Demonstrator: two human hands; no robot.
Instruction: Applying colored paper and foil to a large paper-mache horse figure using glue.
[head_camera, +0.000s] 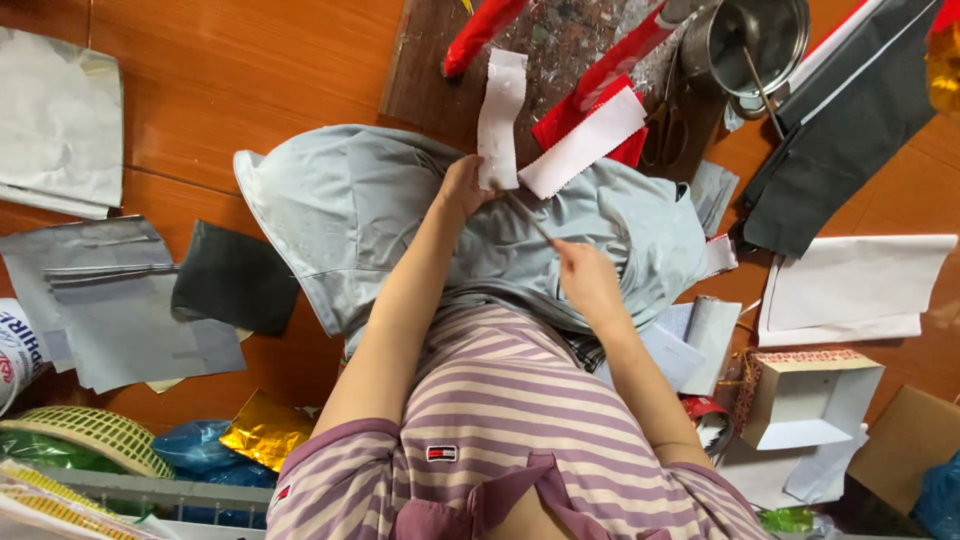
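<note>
Seated over a wooden floor (250, 70) strewn with craft scraps, I work on a pale grey cloth (350, 210) spread across my lap. My left hand (462, 185) has its fingers pinched shut on the lower end of a white zigzag-edged strip (500, 115), holding it upright against the cloth. My right hand (585, 275) grips a thin stick-like tool (528, 217), its tip reaching toward the foot of that strip; whether it is a brush or a needle is too small to tell. By my reading, the step in hand is fixing the strip to the cloth. The next move calls for a steady left grip, so the strip stays put, and a fine touch at the tool's tip. A second white strip (585, 140) lies over red material (560, 125) just beyond, beside scissors (668, 125) and a steel pot (760, 40) on a dark board (420, 80).
</note>
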